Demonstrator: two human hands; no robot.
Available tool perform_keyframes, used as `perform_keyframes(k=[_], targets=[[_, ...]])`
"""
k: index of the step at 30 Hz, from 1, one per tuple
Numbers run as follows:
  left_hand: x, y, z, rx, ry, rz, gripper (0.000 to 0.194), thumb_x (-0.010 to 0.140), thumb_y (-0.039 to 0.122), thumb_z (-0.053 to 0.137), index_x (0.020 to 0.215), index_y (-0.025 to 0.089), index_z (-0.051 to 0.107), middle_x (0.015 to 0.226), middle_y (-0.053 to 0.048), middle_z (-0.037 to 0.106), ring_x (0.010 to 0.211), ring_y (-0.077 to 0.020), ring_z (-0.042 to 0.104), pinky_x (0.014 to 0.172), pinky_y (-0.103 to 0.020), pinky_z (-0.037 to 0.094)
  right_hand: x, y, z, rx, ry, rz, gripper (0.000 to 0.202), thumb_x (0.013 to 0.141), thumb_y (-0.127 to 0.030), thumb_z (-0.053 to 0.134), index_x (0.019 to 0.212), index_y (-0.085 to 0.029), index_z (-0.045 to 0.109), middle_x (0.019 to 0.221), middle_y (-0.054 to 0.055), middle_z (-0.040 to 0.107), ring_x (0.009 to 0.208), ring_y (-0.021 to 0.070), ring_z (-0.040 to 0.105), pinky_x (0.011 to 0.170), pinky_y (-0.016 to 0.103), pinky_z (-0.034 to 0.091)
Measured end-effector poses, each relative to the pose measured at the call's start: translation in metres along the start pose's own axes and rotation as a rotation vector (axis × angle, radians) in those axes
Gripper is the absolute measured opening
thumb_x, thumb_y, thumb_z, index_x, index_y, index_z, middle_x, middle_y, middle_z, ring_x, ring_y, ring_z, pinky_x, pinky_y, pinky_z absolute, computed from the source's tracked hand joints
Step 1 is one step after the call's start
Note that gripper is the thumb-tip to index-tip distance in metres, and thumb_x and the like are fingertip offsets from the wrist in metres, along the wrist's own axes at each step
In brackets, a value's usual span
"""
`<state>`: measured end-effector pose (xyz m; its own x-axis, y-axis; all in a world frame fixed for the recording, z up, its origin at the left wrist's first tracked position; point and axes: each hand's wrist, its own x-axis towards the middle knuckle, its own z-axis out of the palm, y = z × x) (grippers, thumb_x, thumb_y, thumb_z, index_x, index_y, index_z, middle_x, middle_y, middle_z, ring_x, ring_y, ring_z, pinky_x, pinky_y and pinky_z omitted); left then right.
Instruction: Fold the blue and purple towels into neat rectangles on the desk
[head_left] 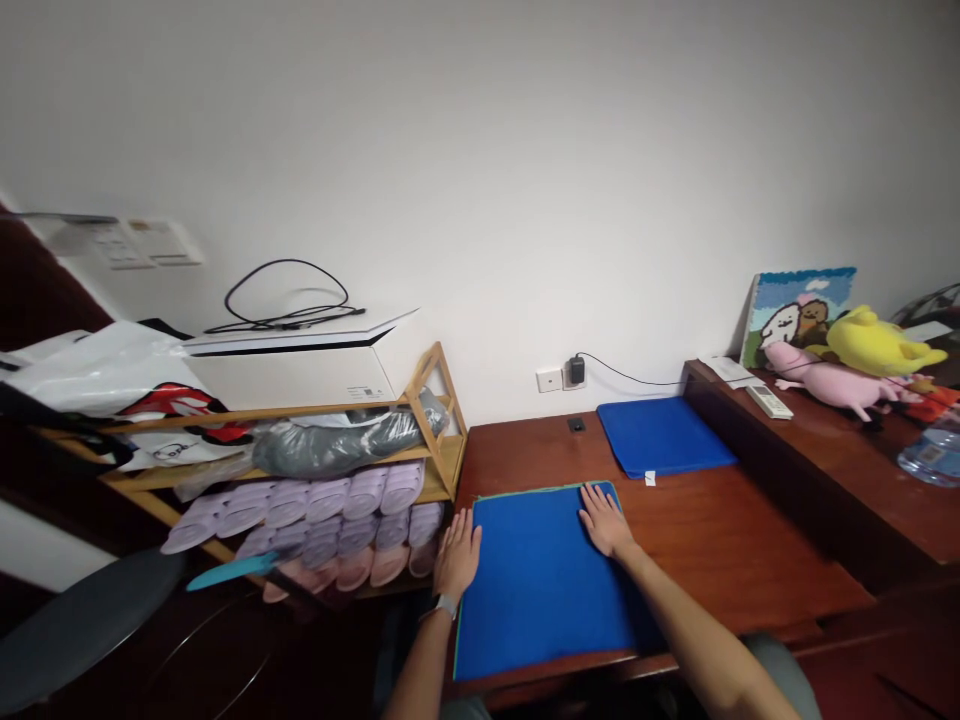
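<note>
A blue cloth mat (540,590) with a thin green edge lies flat on the brown wooden desk (720,540), reaching its front edge. My left hand (457,558) rests at the mat's left edge, fingers stretched out and pointing away from me. Near the far right corner of the mat, my right hand (602,520) lies flat with its fingers spread. Neither hand grips anything. Farther back on the desk is a second blue piece, a folded cloth (667,437), with a small white tag (650,479) at its front edge.
Left of the desk stands a wooden rack (450,465) with several lilac slippers (307,502) and a white box (300,375). A raised ledge (862,470) on the right bears plush toys (877,342), a remote control (769,402) and a plastic bottle (934,452). A charger (577,369) sits in the wall socket.
</note>
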<state>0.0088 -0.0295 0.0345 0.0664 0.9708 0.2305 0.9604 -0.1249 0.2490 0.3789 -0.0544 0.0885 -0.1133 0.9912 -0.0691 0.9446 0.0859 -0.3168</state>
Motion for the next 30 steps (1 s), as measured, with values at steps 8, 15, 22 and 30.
perform_keyframes(k=[8,15,22,30], targets=[[-0.086,0.028,-0.026,-0.075,0.04,0.297,0.05,0.108,0.039,0.035,0.156,0.031,0.046,0.167,-0.001,0.042,0.153,-0.0205,0.038,0.124,-0.043,0.039,-0.11,-0.023,0.032,0.025,0.246,0.032,0.059,0.106,-0.042,0.025,0.152,-0.023,0.055,0.162,0.005,0.047,0.149,0.0275,0.042,0.125,0.044,0.029],[-0.086,0.042,-0.024,-0.001,-0.095,0.348,0.053,0.109,0.043,0.035,0.161,0.036,0.035,0.168,-0.001,0.038,0.154,-0.0215,0.036,0.125,-0.048,0.036,-0.132,-0.029,0.053,0.042,0.145,0.106,0.063,0.105,-0.049,0.026,0.163,-0.028,0.035,0.17,-0.001,0.028,0.159,0.026,0.022,0.131,0.05,0.017],[-0.082,0.04,-0.027,-0.01,-0.084,0.335,0.052,0.108,0.044,0.036,0.16,0.033,0.04,0.166,-0.003,0.043,0.153,-0.0227,0.039,0.124,-0.049,0.038,-0.127,-0.028,0.044,0.062,0.131,0.097,0.063,0.106,-0.05,0.025,0.164,-0.027,0.032,0.171,-0.001,0.024,0.16,0.0247,0.02,0.131,0.049,0.016],[-0.135,0.022,-0.061,-0.035,-0.033,0.396,0.035,0.103,0.05,0.049,0.126,0.037,0.072,0.131,-0.003,0.073,0.122,-0.025,0.069,0.103,-0.041,0.06,-0.174,0.027,0.01,0.131,0.213,-0.191,0.046,0.106,-0.044,0.036,0.136,-0.03,0.068,0.148,0.008,0.062,0.134,0.0263,0.058,0.117,0.045,0.043]])
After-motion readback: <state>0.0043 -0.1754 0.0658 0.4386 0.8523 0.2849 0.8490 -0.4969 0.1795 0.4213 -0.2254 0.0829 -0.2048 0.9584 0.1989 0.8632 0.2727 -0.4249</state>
